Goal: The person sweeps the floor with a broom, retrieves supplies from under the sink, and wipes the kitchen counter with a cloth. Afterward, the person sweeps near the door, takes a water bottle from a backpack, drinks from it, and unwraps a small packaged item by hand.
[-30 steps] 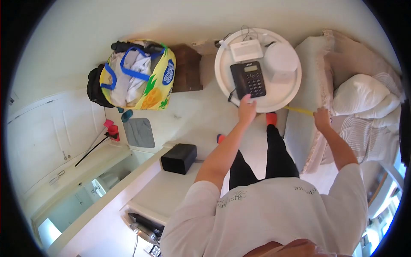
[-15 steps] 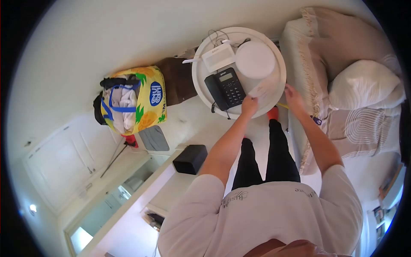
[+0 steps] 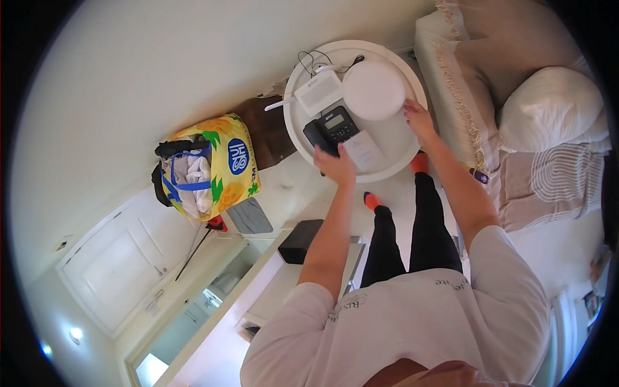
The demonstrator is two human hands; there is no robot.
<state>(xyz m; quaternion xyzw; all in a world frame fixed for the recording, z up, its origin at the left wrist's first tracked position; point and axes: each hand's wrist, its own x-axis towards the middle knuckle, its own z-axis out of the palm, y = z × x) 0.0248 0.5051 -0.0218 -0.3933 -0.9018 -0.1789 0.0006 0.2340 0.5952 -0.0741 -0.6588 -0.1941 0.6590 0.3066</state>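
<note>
A black desk telephone stands on a round white table. A white sheet of paper lies across its keypad and part of the tabletop. My left hand is at the near end of the telephone's handset, thumb and fingers apart on either side of it. Over the table's right side, my right hand has loosely bent fingers, close to the edge of a white round disc-shaped object. Nothing shows in its fingers. A white router sits behind the telephone.
Thin dark cables run behind the router. A yellow shopping bag full of cloth stands at the left. On the right is a sofa with a cushion. A black box sits on a ledge nearer me.
My left hand has let go of the paper, which now covers the telephone's keypad, and has moved left to the handset. My right hand has shifted to the disc-shaped object's edge.
</note>
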